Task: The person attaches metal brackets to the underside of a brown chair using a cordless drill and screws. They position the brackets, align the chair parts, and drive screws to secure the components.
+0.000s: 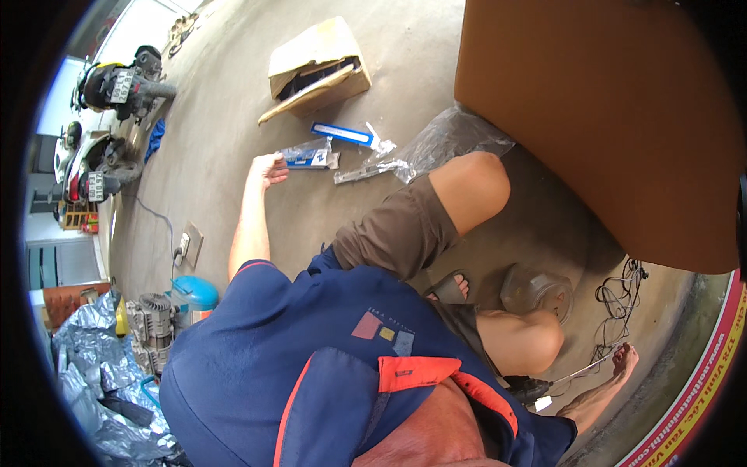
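Note:
At the end of my outstretched left arm, my left hand (270,169) has its fingers curled at the near end of a blue-and-white package in clear plastic (311,157), seemingly pinching it. On the right, low by the floor, the fingers of my right hand (625,359) close at the far end of a thin metal rod (583,370). That rod runs back to a black tool (526,387), partly hidden by my knee and shirt. A long blue-and-white box (342,134) lies just beyond the package in my left hand.
An opened cardboard box (320,70) stands ahead. A large brown panel (591,132) rises at the right. Clear plastic wrap (455,140), a transparent tub (537,289) and black cables (622,292) lie around my legs. Parked motorbikes (117,86), a socket block (189,245) and silver sheeting (101,373) are left.

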`<state>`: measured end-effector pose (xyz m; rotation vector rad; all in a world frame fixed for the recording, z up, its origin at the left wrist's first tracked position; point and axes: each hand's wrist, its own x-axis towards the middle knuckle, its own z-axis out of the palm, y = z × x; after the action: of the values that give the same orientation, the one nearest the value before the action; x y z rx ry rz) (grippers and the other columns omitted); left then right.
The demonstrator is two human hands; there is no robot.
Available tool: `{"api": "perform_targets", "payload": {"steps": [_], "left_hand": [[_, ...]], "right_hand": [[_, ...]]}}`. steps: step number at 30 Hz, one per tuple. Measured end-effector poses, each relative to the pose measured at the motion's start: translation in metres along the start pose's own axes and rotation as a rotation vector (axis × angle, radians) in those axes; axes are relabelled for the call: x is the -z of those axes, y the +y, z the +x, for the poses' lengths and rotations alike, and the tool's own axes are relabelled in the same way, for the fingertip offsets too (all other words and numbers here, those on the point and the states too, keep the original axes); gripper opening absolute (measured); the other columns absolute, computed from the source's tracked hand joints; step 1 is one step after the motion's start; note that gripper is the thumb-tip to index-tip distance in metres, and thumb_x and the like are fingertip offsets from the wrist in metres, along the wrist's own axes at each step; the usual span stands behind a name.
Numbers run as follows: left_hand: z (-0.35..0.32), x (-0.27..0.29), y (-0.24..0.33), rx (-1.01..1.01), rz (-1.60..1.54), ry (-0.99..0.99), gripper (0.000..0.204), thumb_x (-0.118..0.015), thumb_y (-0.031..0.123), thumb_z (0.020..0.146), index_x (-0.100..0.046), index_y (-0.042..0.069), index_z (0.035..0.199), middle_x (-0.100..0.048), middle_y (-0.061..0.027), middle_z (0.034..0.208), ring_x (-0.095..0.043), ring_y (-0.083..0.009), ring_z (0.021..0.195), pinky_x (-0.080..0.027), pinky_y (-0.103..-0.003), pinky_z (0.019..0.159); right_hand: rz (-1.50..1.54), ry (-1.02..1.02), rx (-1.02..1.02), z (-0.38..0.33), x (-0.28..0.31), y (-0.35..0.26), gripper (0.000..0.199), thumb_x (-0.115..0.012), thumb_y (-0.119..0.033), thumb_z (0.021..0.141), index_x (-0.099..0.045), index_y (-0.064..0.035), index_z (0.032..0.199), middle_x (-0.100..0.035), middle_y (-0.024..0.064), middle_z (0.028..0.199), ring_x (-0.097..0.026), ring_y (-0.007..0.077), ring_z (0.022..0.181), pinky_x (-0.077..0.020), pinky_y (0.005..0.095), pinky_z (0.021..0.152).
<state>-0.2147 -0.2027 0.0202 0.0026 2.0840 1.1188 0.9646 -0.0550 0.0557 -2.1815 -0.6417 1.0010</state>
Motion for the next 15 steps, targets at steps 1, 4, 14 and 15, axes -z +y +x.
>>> {"api": "perform_targets", "payload": {"steps": [1,4,14,15], "left_hand": [[0.000,-0.009,-0.011,0.036,0.039,-0.011,0.039,-0.079,0.026,0.089,-0.069,0.003,0.118,-0.072,-0.0145,0.106,-0.073,-0.0319,0.092,-0.062,-0.048,0.079],[-0.018,-0.014,-0.043,0.020,0.273,0.086,0.040,-0.076,0.029,0.091,-0.069,0.002,0.120,-0.073,-0.0129,0.109,-0.073,-0.0269,0.089,-0.062,-0.041,0.072],[0.013,-0.129,-0.036,-0.672,0.981,-0.391,0.044,-0.083,0.026,0.082,-0.073,0.003,0.118,-0.078,-0.0137,0.101,-0.074,-0.0229,0.091,-0.059,-0.035,0.084],[0.013,-0.141,-0.043,-0.684,1.027,-0.412,0.048,-0.084,0.026,0.079,-0.072,0.004,0.120,-0.077,-0.0165,0.104,-0.075,-0.0260,0.095,-0.058,-0.036,0.089]], "right_hand": [[0.009,0.002,-0.013,-0.002,0.003,0.004,0.017,-0.063,-0.019,0.096,-0.061,-0.0075,0.083,-0.054,-0.0004,0.061,-0.049,0.0102,0.045,-0.0332,0.0237,0.039],[-0.073,0.006,-0.030,0.015,-0.017,-0.012,0.017,-0.065,-0.021,0.096,-0.063,-0.0074,0.086,-0.052,-0.0004,0.061,-0.048,0.0112,0.045,-0.0328,0.0243,0.040],[-0.201,0.401,0.505,-0.035,-0.022,-0.060,0.039,-0.072,-0.029,0.095,-0.068,-0.0001,0.121,-0.068,0.0053,0.092,-0.059,0.0124,0.068,-0.0433,0.0274,0.056],[-0.104,0.335,0.590,-0.058,-0.044,-0.082,0.040,-0.072,-0.028,0.097,-0.067,-0.0009,0.127,-0.069,0.0047,0.098,-0.060,0.0113,0.074,-0.0445,0.0267,0.060]]}}
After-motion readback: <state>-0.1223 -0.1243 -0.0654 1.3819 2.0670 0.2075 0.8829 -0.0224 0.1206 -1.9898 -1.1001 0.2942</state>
